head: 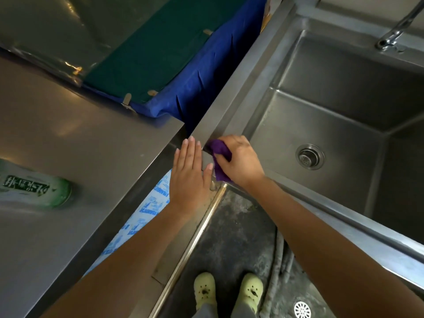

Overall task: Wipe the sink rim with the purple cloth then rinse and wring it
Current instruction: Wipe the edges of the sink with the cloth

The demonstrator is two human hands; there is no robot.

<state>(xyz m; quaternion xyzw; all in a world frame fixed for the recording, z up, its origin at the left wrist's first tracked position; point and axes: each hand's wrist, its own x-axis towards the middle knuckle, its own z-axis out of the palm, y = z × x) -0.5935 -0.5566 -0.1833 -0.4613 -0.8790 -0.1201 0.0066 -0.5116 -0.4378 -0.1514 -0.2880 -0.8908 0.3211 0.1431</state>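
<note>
The steel sink [321, 115] fills the right side, with its rim [238, 72] running from the near corner up to the back. My right hand [241, 164] presses the crumpled purple cloth [219, 154] onto the rim's near left corner. Part of the cloth is hidden under my palm. My left hand [190, 177] lies flat with fingers together, just left of the cloth, on the outer face of that same corner. It holds nothing.
A steel counter [80, 145] stands at the left with a green-labelled bottle [34, 191] lying on it. The tap [394, 33] is at the back right and the drain [309, 156] sits in the basin floor. Blue and green covers [183, 72] fill the gap behind.
</note>
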